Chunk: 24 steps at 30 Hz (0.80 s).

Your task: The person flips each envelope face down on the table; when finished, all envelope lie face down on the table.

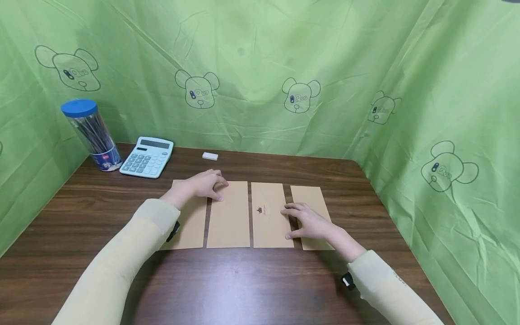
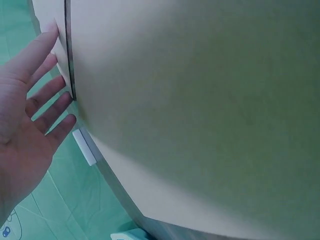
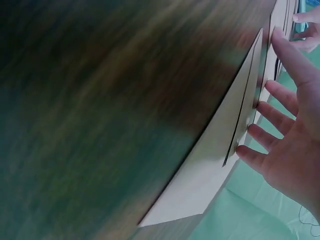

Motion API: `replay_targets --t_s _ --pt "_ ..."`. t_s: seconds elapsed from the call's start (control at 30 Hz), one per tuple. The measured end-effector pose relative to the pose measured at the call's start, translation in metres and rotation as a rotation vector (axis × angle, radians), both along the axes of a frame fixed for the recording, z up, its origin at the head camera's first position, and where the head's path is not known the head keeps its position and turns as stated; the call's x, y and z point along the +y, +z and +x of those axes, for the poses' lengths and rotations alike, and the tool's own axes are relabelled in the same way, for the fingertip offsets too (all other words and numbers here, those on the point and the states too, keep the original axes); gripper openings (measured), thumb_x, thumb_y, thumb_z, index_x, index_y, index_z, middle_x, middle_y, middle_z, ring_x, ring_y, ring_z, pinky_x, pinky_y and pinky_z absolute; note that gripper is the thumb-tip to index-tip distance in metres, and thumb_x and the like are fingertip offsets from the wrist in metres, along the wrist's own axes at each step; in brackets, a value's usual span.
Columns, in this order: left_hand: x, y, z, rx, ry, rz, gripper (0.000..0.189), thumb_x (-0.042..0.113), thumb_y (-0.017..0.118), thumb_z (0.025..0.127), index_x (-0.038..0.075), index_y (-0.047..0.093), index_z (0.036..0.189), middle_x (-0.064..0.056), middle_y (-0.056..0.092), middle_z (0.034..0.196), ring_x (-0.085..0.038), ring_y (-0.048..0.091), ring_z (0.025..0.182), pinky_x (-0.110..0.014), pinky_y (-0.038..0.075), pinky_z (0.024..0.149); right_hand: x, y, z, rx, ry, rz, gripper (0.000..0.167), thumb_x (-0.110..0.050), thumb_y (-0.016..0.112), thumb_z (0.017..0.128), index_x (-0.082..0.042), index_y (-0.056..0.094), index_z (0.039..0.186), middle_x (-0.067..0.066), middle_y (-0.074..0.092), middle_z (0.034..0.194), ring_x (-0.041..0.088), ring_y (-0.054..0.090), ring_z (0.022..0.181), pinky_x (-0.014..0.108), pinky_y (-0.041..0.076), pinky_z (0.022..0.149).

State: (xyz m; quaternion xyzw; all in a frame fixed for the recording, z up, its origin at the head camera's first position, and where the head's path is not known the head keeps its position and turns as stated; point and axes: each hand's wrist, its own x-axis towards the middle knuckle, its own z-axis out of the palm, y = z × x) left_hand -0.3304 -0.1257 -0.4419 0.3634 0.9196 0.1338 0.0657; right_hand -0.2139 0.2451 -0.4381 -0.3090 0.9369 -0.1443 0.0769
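Lying side by side on the table (image 1: 81, 216), four brown envelopes (image 1: 228, 215) form a row — left hand (image 1: 203, 185) and right hand (image 1: 310, 221) rest flat-fingered on them, apparently holding them aligned.

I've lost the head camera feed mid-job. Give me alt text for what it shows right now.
Four tan envelopes lie side by side on a dark wooden table; the left hand rests flat across the two left ones and the right hand across the two right ones. Behind them are a calculator, a blue-lidded pen tub and a white eraser, before green sheeting.
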Motion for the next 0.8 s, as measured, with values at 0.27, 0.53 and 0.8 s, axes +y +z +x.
replay_targets --t_s 0.27,0.53,0.8 --pt "0.012 0.011 0.003 -0.050 0.040 -0.014 0.055 0.034 0.076 0.077 0.006 0.062 0.121 -0.013 0.056 0.118 -0.030 0.050 0.110 -0.045 0.041 0.096 -0.002 0.002 0.001 -0.009 -0.007 0.036 0.072 -0.043 0.078 0.073 -0.012 0.053 0.133 0.015 0.043 0.143 0.036 0.035 0.133 0.053 0.029 0.107" --pt "0.050 0.016 -0.002 -0.095 -0.005 0.066 0.072 0.039 0.074 0.079 0.001 0.048 0.134 -0.015 0.049 0.137 -0.033 0.040 0.130 -0.045 0.028 0.110 -0.002 0.002 0.001 -0.009 -0.002 0.051 0.072 -0.044 0.076 0.075 -0.012 0.051 0.134 0.014 0.042 0.144 0.036 0.035 0.133 0.053 0.028 0.107" --pt "0.085 0.012 -0.002 -0.102 -0.050 0.072 0.067 0.033 0.073 0.080 0.001 0.048 0.134 -0.014 0.050 0.135 -0.031 0.041 0.129 -0.043 0.030 0.110 0.000 0.002 0.001 -0.010 -0.010 0.058 0.072 -0.045 0.076 0.075 -0.014 0.051 0.135 0.013 0.041 0.144 0.035 0.035 0.133 0.052 0.028 0.108"
